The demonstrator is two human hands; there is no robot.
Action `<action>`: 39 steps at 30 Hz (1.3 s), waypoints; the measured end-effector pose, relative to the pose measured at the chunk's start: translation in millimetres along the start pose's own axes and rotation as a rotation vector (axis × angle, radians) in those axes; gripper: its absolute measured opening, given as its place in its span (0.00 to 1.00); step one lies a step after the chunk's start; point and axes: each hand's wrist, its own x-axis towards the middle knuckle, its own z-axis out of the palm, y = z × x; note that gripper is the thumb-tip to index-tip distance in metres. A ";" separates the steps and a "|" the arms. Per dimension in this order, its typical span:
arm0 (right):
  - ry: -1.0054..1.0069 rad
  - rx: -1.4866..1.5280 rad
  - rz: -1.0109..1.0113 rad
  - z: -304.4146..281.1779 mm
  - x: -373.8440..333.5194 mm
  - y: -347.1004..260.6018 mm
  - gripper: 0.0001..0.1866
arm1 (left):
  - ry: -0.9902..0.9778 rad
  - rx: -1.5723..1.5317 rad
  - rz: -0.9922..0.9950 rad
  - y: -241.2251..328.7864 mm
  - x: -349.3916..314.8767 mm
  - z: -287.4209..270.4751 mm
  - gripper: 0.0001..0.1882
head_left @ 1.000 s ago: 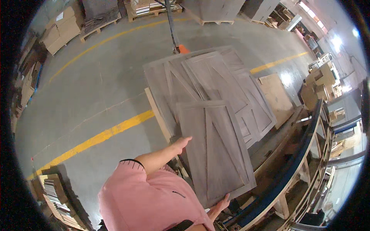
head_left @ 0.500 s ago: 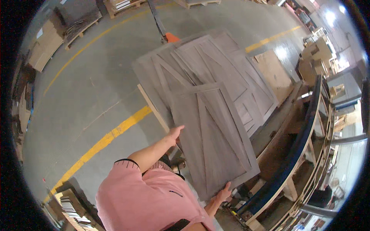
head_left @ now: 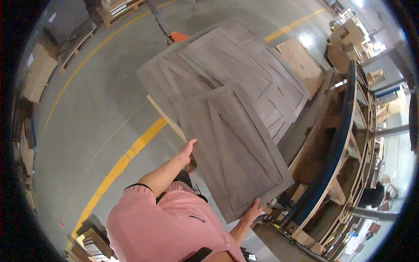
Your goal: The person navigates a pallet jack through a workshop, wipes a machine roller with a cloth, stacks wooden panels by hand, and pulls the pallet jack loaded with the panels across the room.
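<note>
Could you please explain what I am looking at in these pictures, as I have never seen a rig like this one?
Of course. There is no robot here: a person in a pink shirt works with two bare hands. All the pictures come from one fisheye camera worn on the head and looking down, so straight edges bend toward the rim.

The hands hold a grey panel with raised strips. The left hand grips its left long edge; the right hand grips its near short edge, thumb on top.

Beyond it lie other grey panels, overlapping one another. Whether the held one touches them, I cannot tell. To the right runs a blue-edged frame, and a yellow line crosses the floor on the left.
</note>
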 end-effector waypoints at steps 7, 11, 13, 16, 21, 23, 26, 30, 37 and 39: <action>0.188 -0.087 -0.045 -54.4 -58.3 13.2 0.26 | -0.274 -0.352 -0.057 -71.0 16.6 -44.1 0.40; 0.495 0.111 -0.129 -118.6 -116.2 41.5 0.20 | -0.709 -0.269 -0.035 -101.3 -30.8 11.9 0.43; 0.532 0.293 -0.055 -138.6 -141.7 39.7 0.17 | -0.790 -0.287 0.020 -113.8 -44.1 11.1 0.46; 0.541 0.306 -0.178 -195.1 -167.3 36.9 0.11 | -0.745 -0.191 0.058 -132.3 -58.2 21.9 0.48; 1.118 -0.005 -0.548 -285.8 -230.4 12.7 0.43 | -0.492 0.189 0.360 -164.8 -221.7 97.9 0.49; 1.295 -0.078 -0.610 -328.2 -276.2 25.8 0.52 | -0.872 0.145 0.673 -159.8 -96.7 108.8 0.46; 1.317 -0.683 -0.379 -375.1 -366.3 58.7 0.46 | -1.112 0.360 0.218 -253.0 -222.6 140.7 0.44; 1.037 -0.119 -0.083 -379.2 -444.9 125.3 0.26 | -1.330 0.560 0.259 -369.3 -359.6 128.4 0.38; 1.594 0.611 -0.051 -345.2 -466.6 211.5 0.18 | -1.682 0.971 0.064 -535.1 -470.4 127.0 0.32; 1.667 0.746 -0.028 -363.7 -470.4 212.9 0.13 | -1.896 1.283 0.198 -584.3 -485.7 132.5 0.34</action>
